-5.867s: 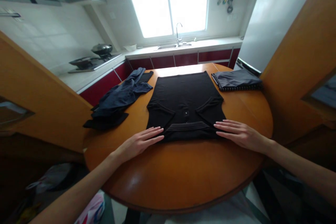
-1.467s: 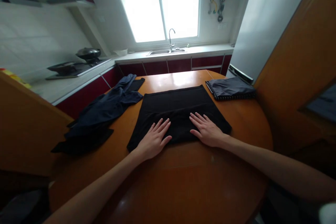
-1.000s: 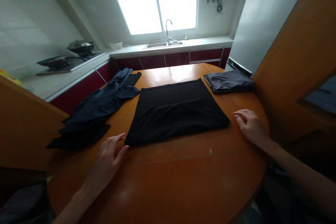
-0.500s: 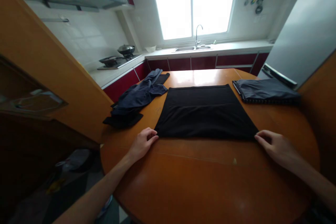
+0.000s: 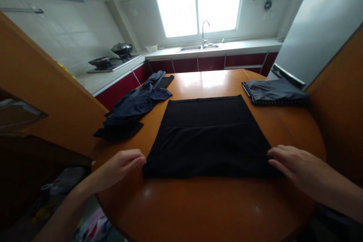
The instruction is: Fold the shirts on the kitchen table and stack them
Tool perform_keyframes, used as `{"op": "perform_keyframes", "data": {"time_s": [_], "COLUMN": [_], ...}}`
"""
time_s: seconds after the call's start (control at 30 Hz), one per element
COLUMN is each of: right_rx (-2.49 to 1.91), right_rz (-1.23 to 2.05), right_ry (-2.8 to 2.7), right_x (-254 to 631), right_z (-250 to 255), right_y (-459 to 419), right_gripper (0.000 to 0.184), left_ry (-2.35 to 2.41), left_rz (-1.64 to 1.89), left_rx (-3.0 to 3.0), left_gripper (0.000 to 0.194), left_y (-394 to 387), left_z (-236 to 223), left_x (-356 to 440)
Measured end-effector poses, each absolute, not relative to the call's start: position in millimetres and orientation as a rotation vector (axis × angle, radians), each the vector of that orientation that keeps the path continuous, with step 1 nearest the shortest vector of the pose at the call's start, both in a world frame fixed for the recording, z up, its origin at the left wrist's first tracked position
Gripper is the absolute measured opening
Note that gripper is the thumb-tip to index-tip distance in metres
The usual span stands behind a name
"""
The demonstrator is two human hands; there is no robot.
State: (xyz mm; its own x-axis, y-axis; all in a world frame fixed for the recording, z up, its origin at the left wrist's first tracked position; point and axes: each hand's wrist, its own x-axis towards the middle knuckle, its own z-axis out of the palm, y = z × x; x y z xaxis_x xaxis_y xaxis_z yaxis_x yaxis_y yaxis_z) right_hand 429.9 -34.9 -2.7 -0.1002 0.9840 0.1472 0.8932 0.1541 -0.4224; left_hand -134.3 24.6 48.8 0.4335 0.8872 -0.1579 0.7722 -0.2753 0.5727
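A folded black garment (image 5: 204, 140) lies spread on the wooden table (image 5: 215, 204), its near edge towards me; I cannot tell what kind of garment it is. At its left side, close to the near corner, my left hand (image 5: 127, 162) is closed with the fingertips pinching the cloth's edge. On the opposite side my right hand (image 5: 295, 162) has its thumb and fingers together on the right edge, a little above the near corner. Faint creases run across the cloth's near half.
Crumpled dark blue and black clothes (image 5: 136, 102) lie at the table's left. A folded grey garment (image 5: 278, 91) rests on a dark pile at the far right, near the fridge (image 5: 309, 19). Beyond the table are a sink (image 5: 190, 48) and a stove (image 5: 113, 64).
The black garment's near edge has come closer to me and the cloth looks larger. Both hands have moved with it, the left further left. The whole view has shifted slightly.
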Motion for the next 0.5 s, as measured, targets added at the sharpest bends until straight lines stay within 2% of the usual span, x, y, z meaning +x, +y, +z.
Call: {"op": "perform_keyframes", "data": {"time_s": [0.1, 0.2, 0.27, 0.37, 0.5], "right_rx": [-1.705, -1.725, -1.735, -1.630, -1.536], "right_rz": [0.291, 0.346, 0.568, 0.923, 1.062], "right_ry": [-2.175, -2.216, -2.264, -2.308, -2.276], "right_x": [412.2, 404.6, 406.0, 412.7, 419.1], "right_z": [13.5, 20.2, 21.5, 22.2, 21.2], "right_y": [26.2, 93.5, 123.7, 141.0, 137.7], "right_gripper": [0.028, 0.027, 0.025, 0.033, 0.043], "left_ry": [1.454, 1.385, 1.314, 1.245, 1.245], "left_rz": [0.481, 0.528, 0.449, 0.306, 0.297], "left_rx": [2.160, 2.258, 2.330, 2.333, 2.313], "left_gripper": [0.042, 0.045, 0.042, 0.038, 0.036], "left_y": [70.0, 121.7, 148.0, 167.5, 167.1], "left_z": [50.5, 39.9, 31.3, 22.5, 19.1], "left_x": [-110.0, -78.9, -64.2, -56.9, -62.8]}}
